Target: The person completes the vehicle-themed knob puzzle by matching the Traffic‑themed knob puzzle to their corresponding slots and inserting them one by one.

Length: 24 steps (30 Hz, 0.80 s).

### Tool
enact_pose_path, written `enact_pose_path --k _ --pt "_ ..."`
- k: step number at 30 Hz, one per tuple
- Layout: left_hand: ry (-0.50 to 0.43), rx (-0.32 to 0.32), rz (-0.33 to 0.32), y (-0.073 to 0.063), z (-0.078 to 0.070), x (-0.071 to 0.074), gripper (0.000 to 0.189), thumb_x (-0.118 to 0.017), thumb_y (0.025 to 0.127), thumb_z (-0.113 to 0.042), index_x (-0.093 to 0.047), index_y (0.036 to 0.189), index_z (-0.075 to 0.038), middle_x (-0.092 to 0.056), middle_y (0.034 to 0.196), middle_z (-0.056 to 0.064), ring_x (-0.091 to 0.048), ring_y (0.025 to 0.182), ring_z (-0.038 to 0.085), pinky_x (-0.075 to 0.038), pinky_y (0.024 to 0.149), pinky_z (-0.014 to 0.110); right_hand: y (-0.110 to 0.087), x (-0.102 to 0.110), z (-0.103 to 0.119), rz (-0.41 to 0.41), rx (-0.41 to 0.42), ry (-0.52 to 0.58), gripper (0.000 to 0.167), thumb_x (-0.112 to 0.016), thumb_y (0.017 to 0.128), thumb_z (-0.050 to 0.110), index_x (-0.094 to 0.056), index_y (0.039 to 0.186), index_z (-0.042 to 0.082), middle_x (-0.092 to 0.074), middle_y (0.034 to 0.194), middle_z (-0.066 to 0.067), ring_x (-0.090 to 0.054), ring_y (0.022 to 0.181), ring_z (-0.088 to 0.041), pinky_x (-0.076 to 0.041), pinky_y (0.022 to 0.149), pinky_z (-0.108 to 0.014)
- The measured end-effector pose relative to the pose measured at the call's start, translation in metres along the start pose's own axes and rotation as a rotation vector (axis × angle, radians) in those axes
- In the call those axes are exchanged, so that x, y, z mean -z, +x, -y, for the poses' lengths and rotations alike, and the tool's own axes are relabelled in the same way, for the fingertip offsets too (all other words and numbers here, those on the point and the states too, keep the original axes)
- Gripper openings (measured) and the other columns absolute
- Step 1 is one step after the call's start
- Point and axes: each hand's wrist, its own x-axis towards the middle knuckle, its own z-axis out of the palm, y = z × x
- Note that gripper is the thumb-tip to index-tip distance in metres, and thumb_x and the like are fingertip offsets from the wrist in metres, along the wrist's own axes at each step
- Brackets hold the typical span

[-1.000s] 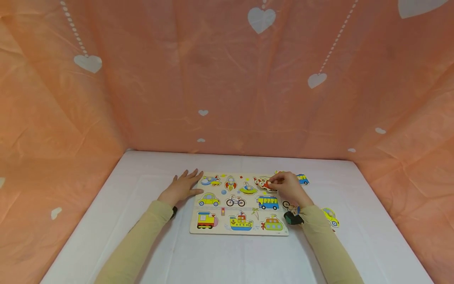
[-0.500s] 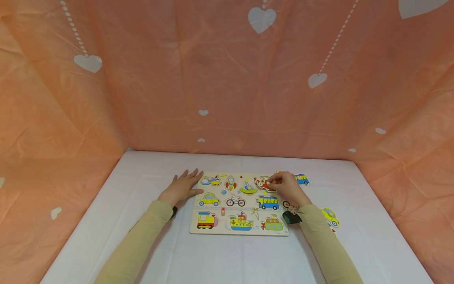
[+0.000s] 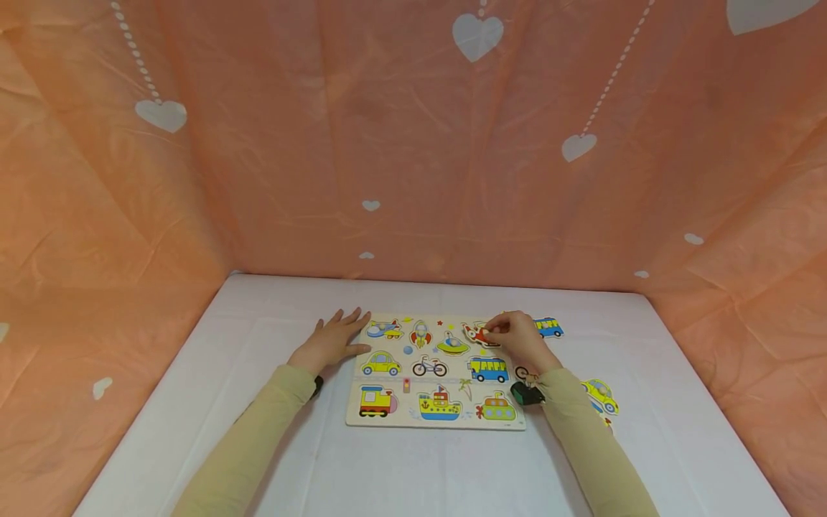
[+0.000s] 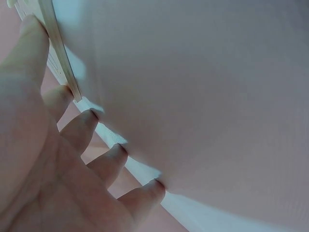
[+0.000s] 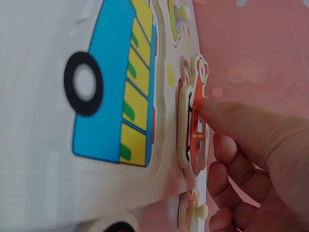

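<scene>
On three sides, a white-topped table (image 3: 400,474) is enclosed by orange fabric walls (image 3: 413,136) — creased, printed with white hearts (image 3: 477,37) and strings of dots (image 3: 136,54).

Right hand (image 3: 525,337) slightly further left, red helicopter piece (image 5: 194,129) shifted with it, more loose yellow car (image 3: 601,396) showing

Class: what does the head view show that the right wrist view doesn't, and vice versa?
Only the head view: the left hand, the train picture, the boat picture and the loose yellow car.
Only the right wrist view: the helicopter piece side-on, its wooden thickness plain.
Both: the right hand holding that piece, and the bus picture on the board.
</scene>
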Motion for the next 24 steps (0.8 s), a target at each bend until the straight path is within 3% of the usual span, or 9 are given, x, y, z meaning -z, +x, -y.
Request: enact_pose_path --k 24 --pt "-0.006 0.012 -0.001 0.001 0.0004 -0.0026 0.077 -0.062 0.089 -0.047 -0.029 0.152 -0.015 -0.022 0.156 0.012 -0.012 0.141 0.044 -0.009 0.107 0.067 0.0071 -0.0077 0.0056 -0.015 -0.036 -0.062 0.015 -0.072 0.087 0.014 -0.072 0.098 0.004 -0.062 0.086 -0.006 -0.053 0.079 -0.021 -0.046 0.069 -0.03"
